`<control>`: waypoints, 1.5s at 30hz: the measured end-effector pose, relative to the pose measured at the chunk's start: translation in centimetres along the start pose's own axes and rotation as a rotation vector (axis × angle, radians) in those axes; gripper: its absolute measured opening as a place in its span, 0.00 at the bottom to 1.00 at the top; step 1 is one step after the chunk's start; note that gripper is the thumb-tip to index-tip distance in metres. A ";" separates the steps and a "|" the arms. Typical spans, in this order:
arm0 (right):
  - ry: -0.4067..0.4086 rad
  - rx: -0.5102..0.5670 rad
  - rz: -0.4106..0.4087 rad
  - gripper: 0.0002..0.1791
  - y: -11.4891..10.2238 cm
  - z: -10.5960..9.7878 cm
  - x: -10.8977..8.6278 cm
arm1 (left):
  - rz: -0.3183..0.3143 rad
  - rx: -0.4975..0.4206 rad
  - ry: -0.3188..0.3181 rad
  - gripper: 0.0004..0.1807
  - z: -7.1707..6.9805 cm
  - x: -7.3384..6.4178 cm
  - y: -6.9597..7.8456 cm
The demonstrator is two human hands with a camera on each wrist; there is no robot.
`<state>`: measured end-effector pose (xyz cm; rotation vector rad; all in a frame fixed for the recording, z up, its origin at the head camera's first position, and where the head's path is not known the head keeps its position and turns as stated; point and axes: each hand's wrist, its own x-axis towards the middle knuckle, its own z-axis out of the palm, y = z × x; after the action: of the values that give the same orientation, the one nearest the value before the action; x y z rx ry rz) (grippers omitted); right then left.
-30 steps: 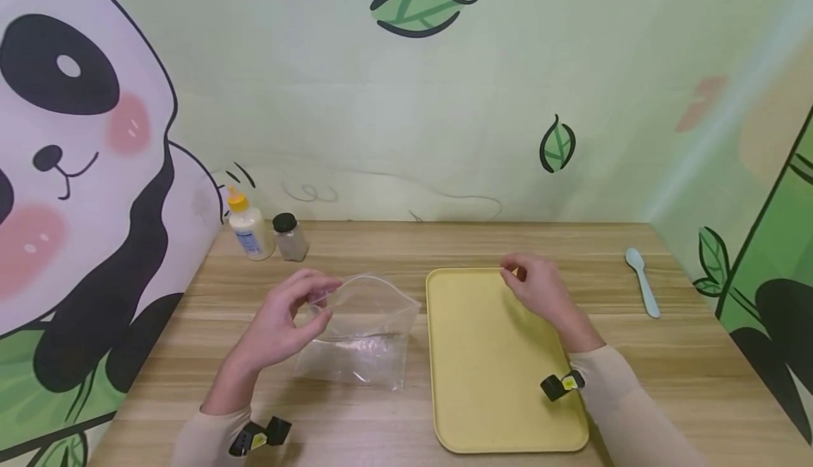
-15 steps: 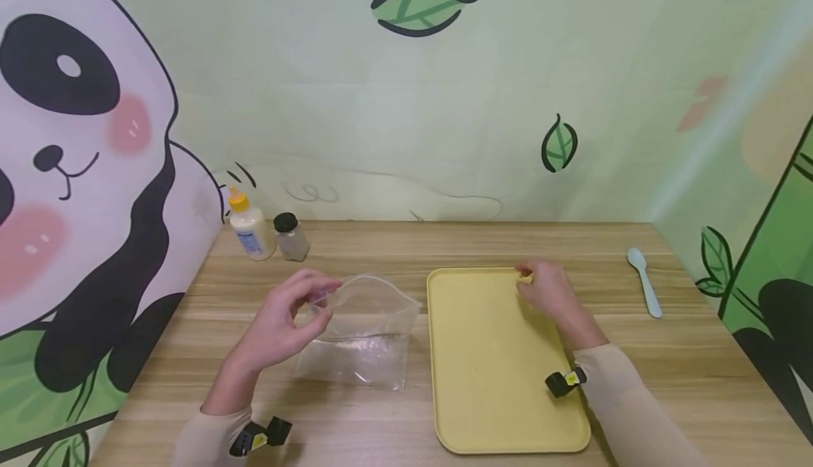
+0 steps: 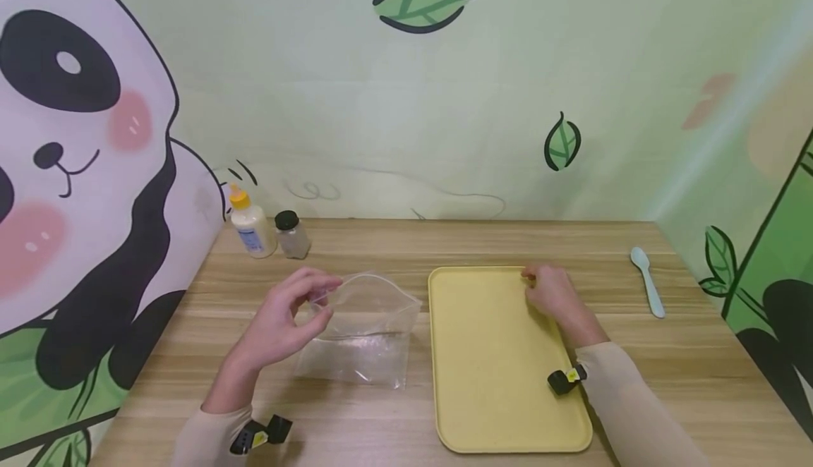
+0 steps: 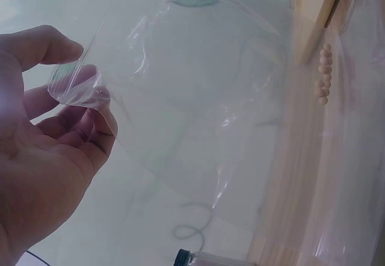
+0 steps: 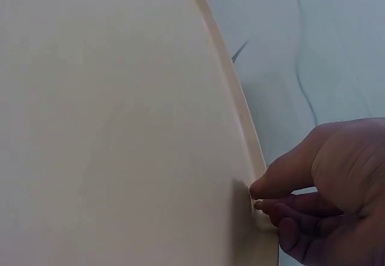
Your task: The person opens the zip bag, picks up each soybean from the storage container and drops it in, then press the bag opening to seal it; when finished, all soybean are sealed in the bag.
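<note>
At the centre left my left hand (image 3: pixel 288 319) holds a clear zip bag (image 3: pixel 371 361) by the left end of its open mouth, its fingers curled at the film. Through the bag, the left wrist view shows several small round tan beans (image 4: pixel 325 73); whether they lie inside cannot be told. My right hand (image 3: pixel 549 294) is at the far right corner of a yellow tray (image 3: pixel 502 368). In the right wrist view, its thumb and forefinger pinch a small tan bean (image 5: pixel 258 204) at the tray's rim. The bean is mostly hidden by the fingers.
A white bottle with a yellow cap (image 3: pixel 253 231) and a small jar with a black lid (image 3: pixel 292 235) stand at the back left of the wooden table (image 3: pixel 375 241). A light blue spoon (image 3: pixel 648 282) lies to the right, and a printed wall rises behind.
My right hand has moved right along the tray's far edge to the corner, and its fingertips have come down there. The left hand and the bag stay nearly still.
</note>
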<state>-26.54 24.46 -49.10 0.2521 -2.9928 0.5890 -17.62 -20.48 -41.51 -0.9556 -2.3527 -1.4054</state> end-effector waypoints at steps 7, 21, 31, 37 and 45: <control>-0.014 -0.010 0.011 0.15 0.4 0.2 0.1 | -0.005 0.012 0.004 0.23 0.0 0.0 0.1; -0.004 -0.102 -0.074 0.09 0.4 0.1 0.3 | -0.021 0.003 -0.001 0.23 0.0 0.0 0.1; -0.022 -0.118 -0.080 0.08 0.6 0.0 0.2 | 0.021 0.007 0.025 0.24 0.2 0.0 0.0; 0.010 -0.091 -0.084 0.07 0.4 -0.2 -0.1 | 0.014 0.000 0.023 0.25 0.2 0.0 0.1; 0.075 -0.048 -0.128 0.08 -0.7 -1.0 -0.4 | 0.054 0.008 0.038 0.25 0.2 0.1 0.1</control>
<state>-25.97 24.26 -47.95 0.4056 -2.8878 0.5012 -17.56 -20.22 -41.54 -0.9744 -2.2862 -1.3812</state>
